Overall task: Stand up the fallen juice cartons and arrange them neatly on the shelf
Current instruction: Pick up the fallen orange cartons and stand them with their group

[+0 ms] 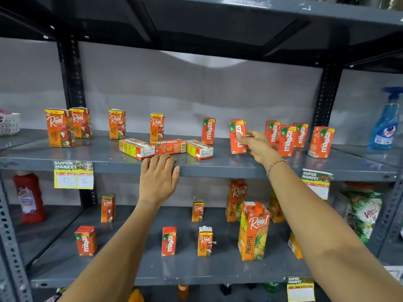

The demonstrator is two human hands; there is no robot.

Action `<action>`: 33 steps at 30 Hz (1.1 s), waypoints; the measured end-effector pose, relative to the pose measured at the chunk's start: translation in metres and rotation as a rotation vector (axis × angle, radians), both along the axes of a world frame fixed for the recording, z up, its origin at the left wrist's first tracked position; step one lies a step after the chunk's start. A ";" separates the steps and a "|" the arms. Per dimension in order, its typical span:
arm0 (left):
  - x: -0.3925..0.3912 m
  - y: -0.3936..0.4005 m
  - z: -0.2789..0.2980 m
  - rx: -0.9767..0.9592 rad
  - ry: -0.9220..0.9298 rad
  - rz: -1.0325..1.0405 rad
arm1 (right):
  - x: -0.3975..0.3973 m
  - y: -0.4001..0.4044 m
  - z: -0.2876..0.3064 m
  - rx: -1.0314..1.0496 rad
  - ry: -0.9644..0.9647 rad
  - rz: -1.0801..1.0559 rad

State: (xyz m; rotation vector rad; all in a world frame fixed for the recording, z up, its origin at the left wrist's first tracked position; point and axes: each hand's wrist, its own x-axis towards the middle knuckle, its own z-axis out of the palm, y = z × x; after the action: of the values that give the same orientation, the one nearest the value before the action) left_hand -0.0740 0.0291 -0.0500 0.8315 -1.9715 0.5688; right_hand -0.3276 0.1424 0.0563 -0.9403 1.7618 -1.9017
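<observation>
— Grey steel shelf (218, 168), upper level: what lies flat on it?

— Three fallen cartons (165, 148) lie on their sides in a row near the front edge, about the middle of its length. The left hand (158, 179) rests flat over that front edge just in front of them, fingers spread, its grip wide and holding nothing.

— And the right hand (257, 146)?

— Its grip is closed around an upright Maaza carton (237, 136), right of the fallen ones, thumb on the near face. The base of the carton looks to be on the shelf or just above it; I cannot tell which.

— What stands already?

— Four Real cartons (58, 127) stand toward the left end, two close together at the corner, two spaced apart. One Maaza stands behind the fallen row. A cluster of Maaza cartons (299, 137) stands toward the right end, close beside each other.

— Anything else?

— A blue spray bottle (385, 125) beyond the right upright, a price label (73, 175) on the front edge at left.
</observation>
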 end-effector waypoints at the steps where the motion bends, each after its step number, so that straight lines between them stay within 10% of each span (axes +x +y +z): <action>1: 0.001 -0.001 0.001 0.000 -0.002 0.000 | -0.001 -0.002 -0.001 0.011 0.003 0.007; 19: 0.001 0.005 0.000 0.046 -0.012 -0.018 | -0.013 0.013 -0.008 0.088 0.097 0.126; 25: 0.004 -0.001 -0.003 0.036 0.028 -0.015 | 0.012 0.034 0.001 0.254 0.651 -0.427; 33: 0.020 -0.009 -0.003 0.063 0.018 -0.028 | 0.113 -0.034 0.032 0.137 0.995 0.136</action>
State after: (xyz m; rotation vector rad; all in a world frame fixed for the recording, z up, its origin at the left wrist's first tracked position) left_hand -0.0536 0.0205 -0.0534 0.8436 -1.9902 0.4837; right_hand -0.2141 0.1084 0.0880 -2.1109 2.1720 -1.2427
